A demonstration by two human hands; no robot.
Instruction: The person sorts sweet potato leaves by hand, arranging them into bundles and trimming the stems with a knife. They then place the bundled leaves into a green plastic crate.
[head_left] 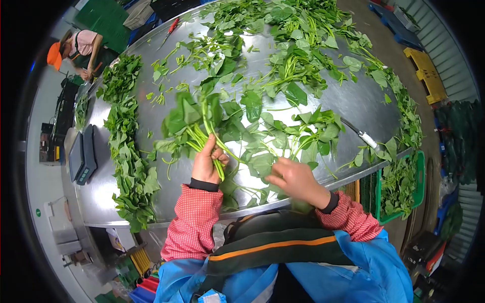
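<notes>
My left hand (206, 159) is closed round a bunch of leafy green stems (197, 132), leaves pointing up and away and cut ends sticking out below the fist. One longer stem bends from the bunch towards the right. Beside it, my right hand (297, 181) has its fingers pinched together on a leafy green (261, 164) over the near part of the metal table (353, 101). Its fingertips are partly hidden. A loose pile of greens (316, 132) lies just beyond the right hand.
Heaped greens (298, 30) cover the table's far side; a row of bunches (126, 141) lines the left. A white-handled tool (370, 140) lies right, a red-handled tool (173, 25) far left. A green crate (396, 189), a scale (83, 156) and a co-worker (86, 48) are around.
</notes>
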